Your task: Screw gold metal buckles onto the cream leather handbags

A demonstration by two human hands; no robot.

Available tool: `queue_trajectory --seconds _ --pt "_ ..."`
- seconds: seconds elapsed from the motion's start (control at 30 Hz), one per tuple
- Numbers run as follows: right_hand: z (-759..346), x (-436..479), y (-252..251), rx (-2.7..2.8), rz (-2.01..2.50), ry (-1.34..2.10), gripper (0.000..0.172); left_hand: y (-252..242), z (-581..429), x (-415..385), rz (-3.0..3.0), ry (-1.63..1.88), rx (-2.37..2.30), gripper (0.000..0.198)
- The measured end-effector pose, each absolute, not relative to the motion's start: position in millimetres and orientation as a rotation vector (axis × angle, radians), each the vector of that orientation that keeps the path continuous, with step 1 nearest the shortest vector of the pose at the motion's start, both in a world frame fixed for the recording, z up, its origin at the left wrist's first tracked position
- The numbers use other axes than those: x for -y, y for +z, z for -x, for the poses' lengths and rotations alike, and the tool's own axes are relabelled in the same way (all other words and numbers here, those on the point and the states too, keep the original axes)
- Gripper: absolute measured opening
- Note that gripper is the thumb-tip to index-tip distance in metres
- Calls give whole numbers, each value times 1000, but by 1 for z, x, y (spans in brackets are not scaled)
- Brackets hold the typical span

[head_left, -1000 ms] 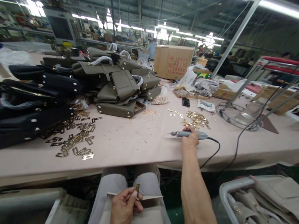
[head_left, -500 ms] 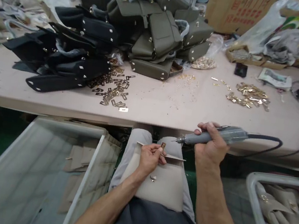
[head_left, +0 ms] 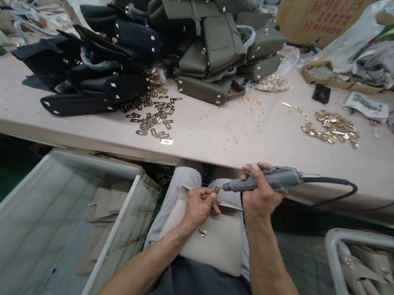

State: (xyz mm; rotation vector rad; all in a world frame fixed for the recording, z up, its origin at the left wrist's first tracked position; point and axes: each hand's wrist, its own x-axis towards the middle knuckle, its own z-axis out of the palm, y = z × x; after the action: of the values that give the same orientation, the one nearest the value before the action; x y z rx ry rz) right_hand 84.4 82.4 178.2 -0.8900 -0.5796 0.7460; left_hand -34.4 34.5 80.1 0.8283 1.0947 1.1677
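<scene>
A beige handbag [head_left: 217, 243] lies across my lap with its flap [head_left: 230, 210] lifted and a small metal turn lock [head_left: 203, 232] on its front. My left hand [head_left: 199, 207] pinches the flap's edge together with a small gold metal plate [head_left: 216, 189]. From the right, my right hand [head_left: 262, 193] grips a grey electric screwdriver [head_left: 278, 178], its tip beside the plate. Whether the bit touches the plate I cannot tell.
On the table [head_left: 198, 140] are piles of black bags [head_left: 91, 78] and olive bags [head_left: 220, 46], plus loose metal plates [head_left: 334, 128]. A grey crate [head_left: 120, 227] stands at left; a bin [head_left: 332, 238] of beige bags stands at right. The screwdriver's cord [head_left: 347, 189] runs rightward.
My right hand has brought the electric screwdriver left and slightly down, so its tip is now at the metal plate. My left hand keeps its pinch on the flap.
</scene>
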Motion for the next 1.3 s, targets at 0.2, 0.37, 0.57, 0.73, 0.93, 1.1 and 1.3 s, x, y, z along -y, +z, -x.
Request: queue_trajectory --seconds 0.2,0.37,0.57,0.73,0.93,1.1,1.3 --pt "-83 -83 175 637 879 713 21 82 36 -33 -826 1160 -1099 34" --pt "-77 -79 176 711 891 687 20 84 36 -33 -837 1146 -1097 32" --pt "-69 -65 185 940 987 737 21 85 37 -33 -868 1158 -1091 32" --pt "-67 -67 190 1121 976 899 22 84 39 -30 -894 1180 -1060 33" --pt "-65 -77 189 1158 961 964 21 82 43 -29 -875 1165 -1039 38" --pt "-64 -77 183 1120 999 949 21 84 44 -28 -875 1159 -1025 42" --pt "-80 -81 189 996 868 983 19 80 41 -33 -912 1190 -1070 42"
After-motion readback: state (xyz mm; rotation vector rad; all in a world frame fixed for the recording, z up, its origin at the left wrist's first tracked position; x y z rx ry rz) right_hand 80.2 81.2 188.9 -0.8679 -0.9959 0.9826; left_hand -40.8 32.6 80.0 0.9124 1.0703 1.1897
